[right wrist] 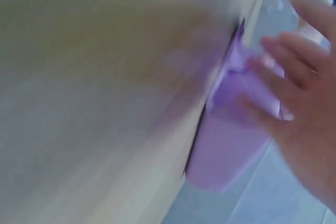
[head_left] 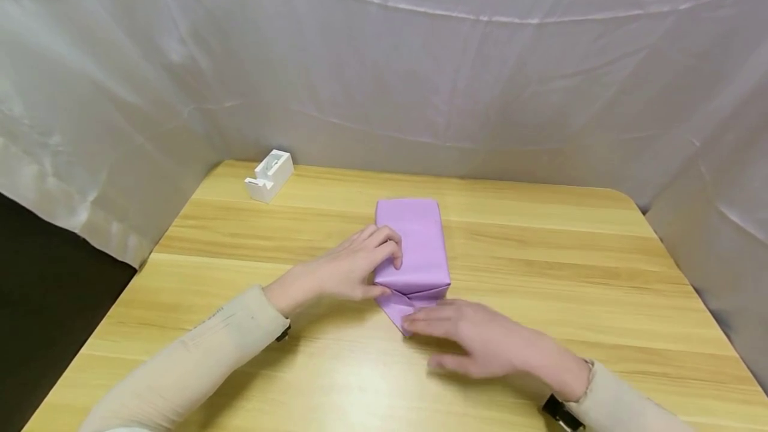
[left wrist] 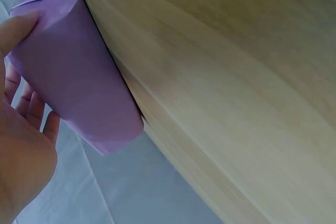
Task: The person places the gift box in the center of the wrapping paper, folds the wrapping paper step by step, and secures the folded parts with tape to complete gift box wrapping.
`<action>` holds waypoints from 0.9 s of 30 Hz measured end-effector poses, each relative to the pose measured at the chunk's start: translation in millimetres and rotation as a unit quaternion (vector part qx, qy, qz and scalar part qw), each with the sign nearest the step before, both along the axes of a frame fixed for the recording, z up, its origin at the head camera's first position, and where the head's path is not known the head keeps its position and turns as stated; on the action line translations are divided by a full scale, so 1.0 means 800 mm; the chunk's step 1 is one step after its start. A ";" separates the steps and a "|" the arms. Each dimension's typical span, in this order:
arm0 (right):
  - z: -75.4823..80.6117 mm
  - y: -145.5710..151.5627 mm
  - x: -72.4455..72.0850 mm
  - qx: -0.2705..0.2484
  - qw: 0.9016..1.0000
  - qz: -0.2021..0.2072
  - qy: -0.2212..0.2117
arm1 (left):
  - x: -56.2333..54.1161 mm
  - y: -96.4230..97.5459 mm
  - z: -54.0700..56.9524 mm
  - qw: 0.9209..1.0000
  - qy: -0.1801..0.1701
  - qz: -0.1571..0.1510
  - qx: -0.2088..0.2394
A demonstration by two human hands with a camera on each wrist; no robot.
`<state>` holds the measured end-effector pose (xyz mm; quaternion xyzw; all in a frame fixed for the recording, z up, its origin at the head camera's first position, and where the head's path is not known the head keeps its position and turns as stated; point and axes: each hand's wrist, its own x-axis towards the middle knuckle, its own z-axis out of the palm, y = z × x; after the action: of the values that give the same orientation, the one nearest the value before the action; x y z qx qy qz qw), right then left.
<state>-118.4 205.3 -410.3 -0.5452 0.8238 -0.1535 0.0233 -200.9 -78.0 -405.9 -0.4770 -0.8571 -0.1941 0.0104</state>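
Observation:
A box wrapped in purple paper (head_left: pixel 420 239) lies on the wooden table, its long side running away from me. My left hand (head_left: pixel 354 265) holds it from the left, with bent fingers over the top and the thumb at the near end. At that near end a pointed paper flap (head_left: pixel 393 309) sticks out towards me. Slightly blurred, my right hand (head_left: pixel 495 342) has its fingers extended beside the flap; the fingertips overlap the flap's tip, and contact is hard to tell. In the left wrist view, the left thumb (left wrist: pixel 21 30) lies against the folded paper.
A white tape dispenser (head_left: pixel 270 175) stands near the table's back left corner. Grey cloth (head_left: pixel 444 85) hangs behind and along the sides of the wooden table (head_left: pixel 570 259). A dark area (head_left: pixel 54 305) lies beyond the table's left edge.

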 end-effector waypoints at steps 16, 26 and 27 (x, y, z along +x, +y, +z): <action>-0.002 0.000 -0.070 -0.074 0.977 -0.190 0.063 | 0.008 0.006 -0.002 1.000 0.010 0.018 -0.007; -0.001 -0.004 -0.075 -0.089 0.975 -0.199 0.038 | 0.027 0.001 -0.018 0.977 0.191 -0.091 0.025; 0.000 -0.004 -0.075 -0.092 0.975 -0.199 0.037 | 0.028 -0.001 -0.019 0.976 0.193 -0.100 0.014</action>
<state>-178.7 202.0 -410.5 -0.3752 0.8985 -0.2101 -0.0883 -178.7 -78.5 -421.3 -0.5886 -0.7842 -0.1100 0.1629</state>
